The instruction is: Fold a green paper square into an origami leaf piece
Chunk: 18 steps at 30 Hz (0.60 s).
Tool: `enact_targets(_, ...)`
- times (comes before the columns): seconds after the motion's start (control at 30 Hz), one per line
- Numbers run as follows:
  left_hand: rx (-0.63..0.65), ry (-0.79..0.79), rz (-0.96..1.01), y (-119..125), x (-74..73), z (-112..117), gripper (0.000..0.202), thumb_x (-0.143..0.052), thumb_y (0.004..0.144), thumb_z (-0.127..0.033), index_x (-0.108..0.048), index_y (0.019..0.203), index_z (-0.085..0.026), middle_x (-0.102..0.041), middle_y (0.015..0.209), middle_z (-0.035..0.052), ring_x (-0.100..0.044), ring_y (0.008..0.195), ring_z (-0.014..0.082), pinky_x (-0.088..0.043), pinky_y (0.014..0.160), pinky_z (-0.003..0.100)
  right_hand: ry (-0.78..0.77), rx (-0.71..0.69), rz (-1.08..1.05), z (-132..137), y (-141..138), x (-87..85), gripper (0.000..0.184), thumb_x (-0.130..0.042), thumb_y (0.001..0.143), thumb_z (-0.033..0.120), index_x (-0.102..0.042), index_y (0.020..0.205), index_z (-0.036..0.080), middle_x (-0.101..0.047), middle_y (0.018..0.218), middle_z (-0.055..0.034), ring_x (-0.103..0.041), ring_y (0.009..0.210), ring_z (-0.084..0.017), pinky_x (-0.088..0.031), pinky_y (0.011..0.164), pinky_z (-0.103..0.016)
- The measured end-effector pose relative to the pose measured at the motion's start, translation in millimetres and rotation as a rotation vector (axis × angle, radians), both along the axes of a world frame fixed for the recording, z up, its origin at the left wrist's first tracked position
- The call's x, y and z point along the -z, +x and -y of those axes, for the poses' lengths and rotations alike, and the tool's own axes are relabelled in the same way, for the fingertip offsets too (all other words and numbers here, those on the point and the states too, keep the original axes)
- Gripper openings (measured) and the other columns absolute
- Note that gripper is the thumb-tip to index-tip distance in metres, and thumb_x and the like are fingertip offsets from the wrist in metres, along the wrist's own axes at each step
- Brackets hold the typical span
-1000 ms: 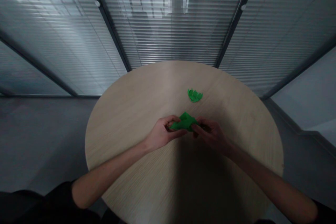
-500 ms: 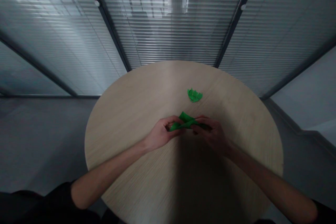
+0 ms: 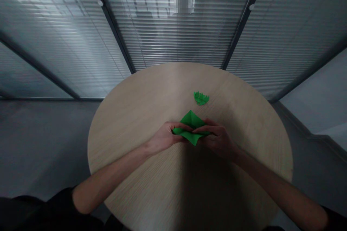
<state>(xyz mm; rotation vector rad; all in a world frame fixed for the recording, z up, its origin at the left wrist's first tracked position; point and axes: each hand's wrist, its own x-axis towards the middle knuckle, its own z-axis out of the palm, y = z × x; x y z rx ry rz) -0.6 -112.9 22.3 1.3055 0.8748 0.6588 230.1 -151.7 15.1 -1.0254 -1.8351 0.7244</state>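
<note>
**Green paper pinched between both hands over the round counter**

Head view: The left hand and the right hand meet near the middle of the round wooden counter, each clenched on one side of a folded green paper. Gripping it at opposite ends seems to keep the creased sheet spread, with one point tipped away from the person and another towards them. The paper sits just above or on the counter; I cannot tell which. A small green piece, crumpled or folded, lies alone farther back, apart from the hands and probably clear of their working space.

The fingertips are tucked behind the paper, so the exact grip is hidden. Dim light and blur hide the paper's folds and the shape of the small piece. Dark sleeves are cut off at the bottom edge. Closed blinds fill the background.
</note>
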Motion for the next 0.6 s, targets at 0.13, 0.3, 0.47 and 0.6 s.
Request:
enact_targets(0.13,0.002,0.097,-0.045,0.3,1.5,2.1,0.031,-0.085,0.068,-0.022,-0.082,0.098,-0.015,-0.079,0.09,0.0045,-0.068,0.076,0.0167,-0.054,0.074,0.028,-0.006,0.008,0.016,-0.7,1.2,0.5,0.02,-0.075,0.083,0.019,-0.084,0.099,0.026,-0.076,0.105,-0.0064,-0.074,0.092,-0.021,-0.061,0.082,-0.034)
enact_targets(0.3,-0.065,0.234,-0.069,-1.3,-0.1,2.2,0.023,-0.085,0.07,-0.023,-0.08,0.091,-0.016,-0.076,0.088,0.0029,-0.066,0.074,0.0149,-0.051,0.071,0.026,-0.008,0.071,-0.019,-1.3,1.4,2.2,0.011,-0.075,0.086,0.026,-0.085,0.091,0.027,-0.078,0.105,-0.0069,-0.076,0.091,-0.023,-0.064,0.081,-0.036)
enact_targets(0.47,-0.043,0.176,-0.045,-0.9,1.2,0.6,0.026,-0.085,0.069,-0.018,-0.078,0.095,-0.016,-0.076,0.086,0.002,-0.069,0.076,0.0157,-0.054,0.073,0.026,0.025,0.124,-0.059,0.2,-0.9,2.5,0.01,-0.076,0.088,0.031,-0.085,0.09,0.027,-0.078,0.103,-0.0074,-0.075,0.088,-0.022,-0.066,0.078,-0.035)
enact_targets(0.6,-0.003,-0.004,0.043,1.4,-0.4,2.4,0.031,-0.085,0.071,-0.021,-0.075,0.1,-0.014,-0.078,0.088,0.0058,-0.074,0.078,0.019,-0.059,0.071,0.03,0.045,0.141,-0.092,0.6,-1.1,3.0,0.008,-0.077,0.087,0.027,-0.084,0.091,0.026,-0.078,0.103,-0.0073,-0.075,0.089,-0.022,-0.066,0.079,-0.035)
